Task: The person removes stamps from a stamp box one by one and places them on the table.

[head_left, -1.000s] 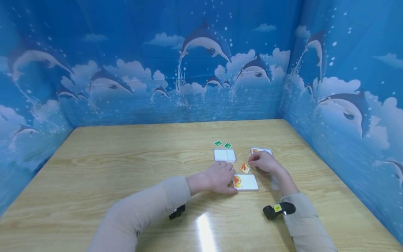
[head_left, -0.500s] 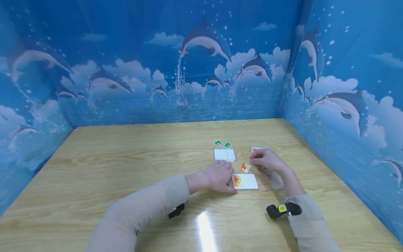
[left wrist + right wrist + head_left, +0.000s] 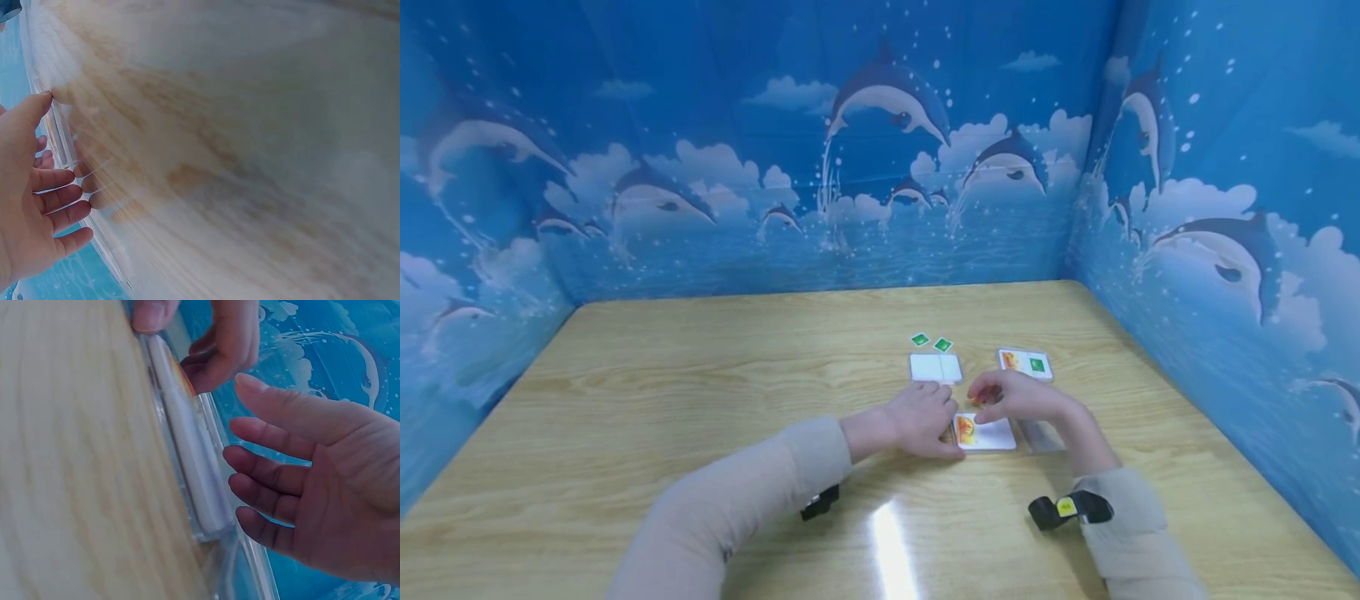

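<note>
Head: small orange-printed card, mostly covered by nearer right hand; lies toward the worktop far edge from the card stack, long axis left-right, left end held by left hand. Left wrist: thumb, fingers parted. Right wrist: right hand's grip wide, apart from card stack.

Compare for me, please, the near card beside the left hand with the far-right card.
The far-right card has a green square on its right part; the near card shows plain white there. The left hand is at the near card's left end, while the far-right card lies away from that hand. Both are white and rectangular, with an orange picture on the left.
</note>
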### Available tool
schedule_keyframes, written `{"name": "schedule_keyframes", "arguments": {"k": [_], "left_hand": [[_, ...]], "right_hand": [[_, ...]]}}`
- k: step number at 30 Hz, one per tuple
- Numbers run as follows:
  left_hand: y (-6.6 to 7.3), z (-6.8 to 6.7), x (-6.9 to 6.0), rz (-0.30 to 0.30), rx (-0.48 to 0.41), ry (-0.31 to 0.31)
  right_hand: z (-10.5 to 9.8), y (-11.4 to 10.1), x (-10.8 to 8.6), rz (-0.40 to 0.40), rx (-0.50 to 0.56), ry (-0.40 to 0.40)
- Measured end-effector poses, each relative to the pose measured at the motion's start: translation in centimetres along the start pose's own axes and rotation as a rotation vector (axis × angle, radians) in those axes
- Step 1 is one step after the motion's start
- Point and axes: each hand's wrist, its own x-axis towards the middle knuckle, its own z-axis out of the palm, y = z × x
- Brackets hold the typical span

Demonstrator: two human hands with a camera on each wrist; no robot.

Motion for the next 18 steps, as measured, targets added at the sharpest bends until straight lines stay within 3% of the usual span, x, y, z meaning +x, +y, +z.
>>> {"name": "schedule_keyframes", "arguments": {"k": [18], "left_hand": [[-0.1,0.1,0.0,0.003,-0.002,0.003]], "right_hand": [[1.3,0.0,0.6,-0.028,-0.014,-0.041]]}}
